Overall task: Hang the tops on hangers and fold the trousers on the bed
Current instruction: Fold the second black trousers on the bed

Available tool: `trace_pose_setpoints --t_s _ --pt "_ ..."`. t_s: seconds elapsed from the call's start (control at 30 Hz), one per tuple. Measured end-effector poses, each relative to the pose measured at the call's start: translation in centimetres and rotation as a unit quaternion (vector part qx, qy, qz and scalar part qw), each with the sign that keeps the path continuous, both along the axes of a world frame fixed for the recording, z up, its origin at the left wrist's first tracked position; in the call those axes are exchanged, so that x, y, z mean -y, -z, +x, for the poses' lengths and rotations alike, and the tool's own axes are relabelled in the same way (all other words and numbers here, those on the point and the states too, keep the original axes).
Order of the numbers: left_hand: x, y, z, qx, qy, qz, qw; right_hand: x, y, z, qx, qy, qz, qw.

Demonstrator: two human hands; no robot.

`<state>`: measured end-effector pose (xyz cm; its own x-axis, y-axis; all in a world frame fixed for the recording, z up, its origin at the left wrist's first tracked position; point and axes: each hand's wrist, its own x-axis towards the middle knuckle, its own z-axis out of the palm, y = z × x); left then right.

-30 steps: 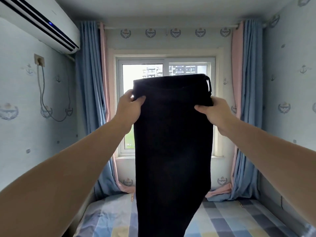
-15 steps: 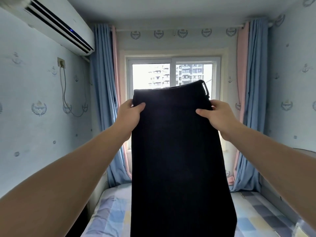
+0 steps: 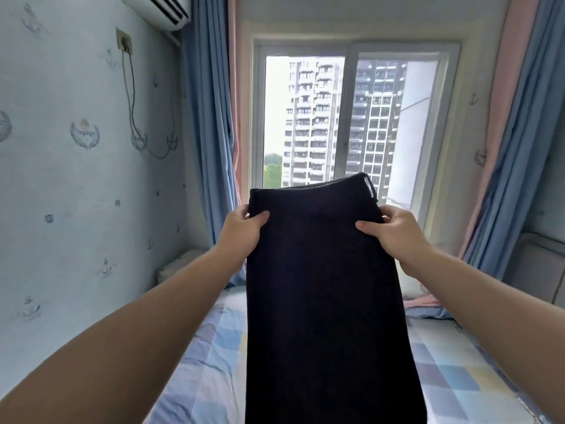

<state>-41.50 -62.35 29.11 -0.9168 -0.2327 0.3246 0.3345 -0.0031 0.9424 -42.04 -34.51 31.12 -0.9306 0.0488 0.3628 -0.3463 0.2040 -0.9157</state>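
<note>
Trousers: dark trousers [image 3: 330, 301] hang lengthwise in mid-air at the centre of the view, waistband up, the legs dropping to 6 o'clock and out of the bottom edge; the cloth hangs flat as one broad panel.
Waistband: it runs nearly level, its 3 o'clock end a little higher, where a pale belt loop [image 3: 370, 191] shows.
Left hand: the left hand [image 3: 241, 232] is pinched onto the trousers' 9 o'clock edge just below the waistband, thumb across the front of the cloth, fingers hidden behind it.
Right hand: the right hand [image 3: 394, 232] is clamped on the 3 o'clock edge at the same height, thumb on the front, fingers curled behind.
Arms: both bare forearms stretch forward from 7 and 5 o'clock, well apart, with the garment between them.
Bed: a bed [image 3: 195, 371] with a pastel checked sheet lies below the trousers, showing at either side of the cloth; whether the hems touch it cannot be told.
Window: a window [image 3: 345, 117] stands at 12 o'clock behind the waistband, tower blocks visible through the glass.
Curtains: blue and pink curtains [image 3: 211, 133] hang at each side of the window.
Air conditioner: a white air conditioner [image 3: 159, 7] sits on the wall at 11 o'clock.
</note>
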Motion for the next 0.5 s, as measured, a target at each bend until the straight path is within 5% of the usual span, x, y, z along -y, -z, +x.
trace_pose_setpoints --t_s 0.23,0.4,0.5 --pt "5.6 15.9 -14.0 0.122 0.003 -0.031 0.992 5.0 14.7 -15.1 0.117 0.021 0.141 0.983" --pt "8.4 28.8 -24.2 0.231 0.016 -0.069 0.97 8.8 26.8 -25.3 0.15 0.073 0.385 0.908" --pt "9.7 36.3 -30.1 0.264 0.001 -0.097 0.96 10.5 34.5 -30.9 0.183 0.095 0.411 0.888"
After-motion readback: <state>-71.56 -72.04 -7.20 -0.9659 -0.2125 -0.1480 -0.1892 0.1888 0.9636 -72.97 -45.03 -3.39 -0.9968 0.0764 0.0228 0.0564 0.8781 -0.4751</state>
